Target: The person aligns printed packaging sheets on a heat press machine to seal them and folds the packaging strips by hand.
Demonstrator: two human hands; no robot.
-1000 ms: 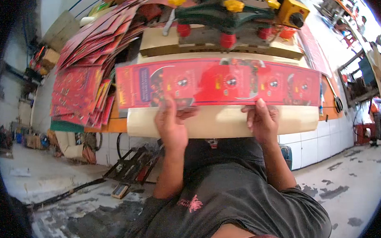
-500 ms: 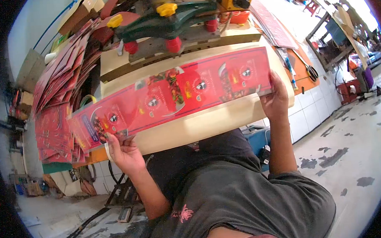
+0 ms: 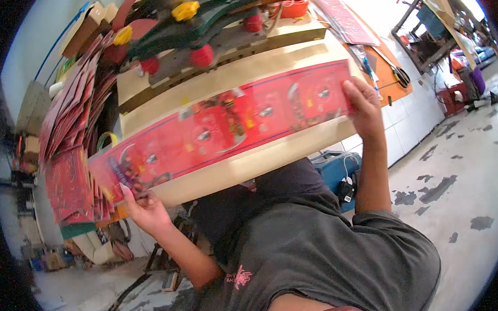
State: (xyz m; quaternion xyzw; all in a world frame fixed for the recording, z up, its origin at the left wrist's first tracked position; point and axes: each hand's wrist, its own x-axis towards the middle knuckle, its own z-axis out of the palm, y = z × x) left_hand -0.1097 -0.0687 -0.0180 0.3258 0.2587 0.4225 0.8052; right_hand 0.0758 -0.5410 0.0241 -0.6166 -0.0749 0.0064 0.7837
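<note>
A long red printed plastic strip (image 3: 247,120) with food pictures stretches between my hands, tilted up toward the right. My left hand (image 3: 146,212) pinches its lower left end, thumb on top. At the opposite end, my right hand (image 3: 363,105) grips the right edge. Motion smears the print somewhat. Under the strip lies a pale cream work board (image 3: 244,166) with a rounded front edge. Just beyond it stands a green machine frame (image 3: 197,31) with yellow knobs and red feet.
Piled at the left are many red printed sheets (image 3: 67,182). A tape roll (image 3: 107,141) sits beside them. On the orange tabletop (image 3: 394,86) to the right lie black-handled scissors (image 3: 401,77) and a blue cutter (image 3: 370,73). A blue box (image 3: 335,176) stands below the board.
Both hands still hold the strip. My left hand has shifted left and down in view, while the machine and board appear farther left and higher as the camera turns.
</note>
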